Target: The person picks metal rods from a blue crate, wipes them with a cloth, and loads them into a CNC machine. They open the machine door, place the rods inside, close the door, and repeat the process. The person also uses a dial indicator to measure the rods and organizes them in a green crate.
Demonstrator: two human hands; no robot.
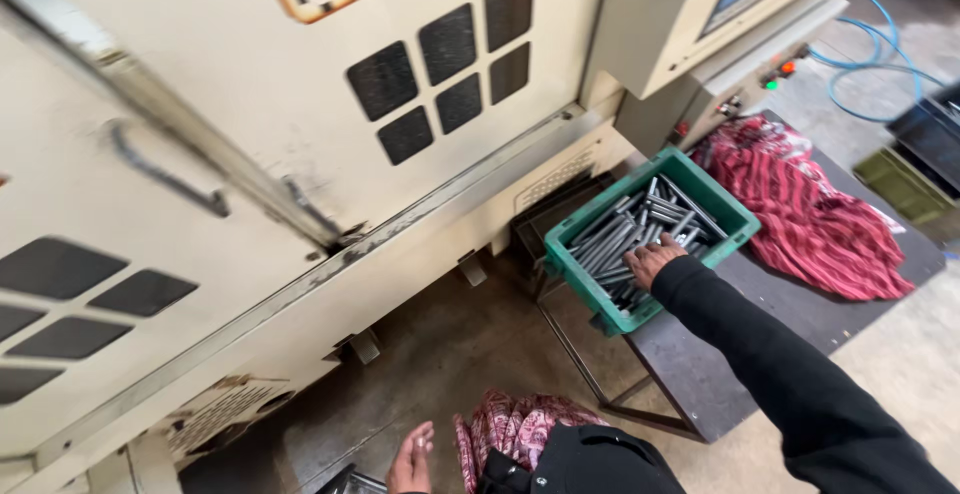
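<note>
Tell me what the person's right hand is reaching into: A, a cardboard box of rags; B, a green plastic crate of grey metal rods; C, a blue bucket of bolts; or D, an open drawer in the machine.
B: the right hand rests on grey metal rods inside the green plastic crate, which sits on a dark low table.
</note>
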